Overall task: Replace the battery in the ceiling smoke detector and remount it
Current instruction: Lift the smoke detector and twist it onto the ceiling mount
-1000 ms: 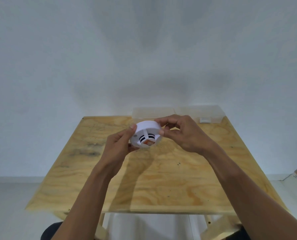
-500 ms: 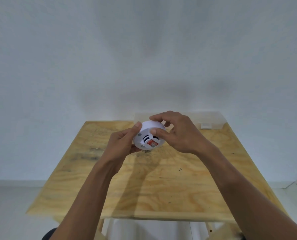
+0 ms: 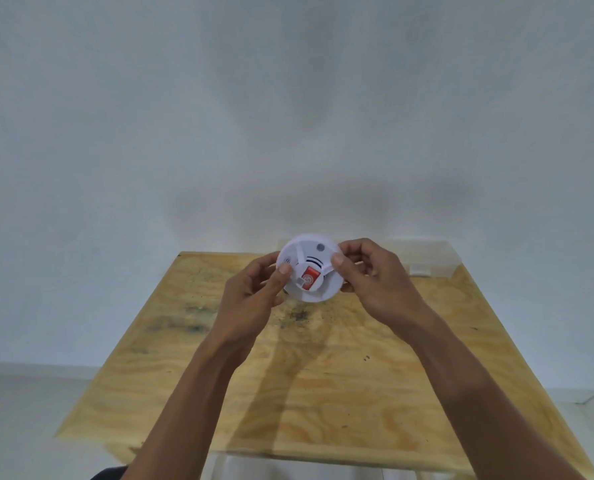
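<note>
Above the plywood table [image 3: 323, 393], my left hand [image 3: 250, 306] and right hand [image 3: 375, 282] pinch the white round smoke detector [image 3: 311, 268] by opposite edges, its red battery [image 3: 310, 278] facing me.

Wall [image 3: 288, 98]: plain white, soft shadows above the worktop | Worktop [image 3: 323, 393]: pale plywood, dark stains left of centre | Clear plastic box [image 3: 427, 258]: at the far edge, against the wall | Floor [image 3: 22, 420]: light grey | Light: even, dim
</note>
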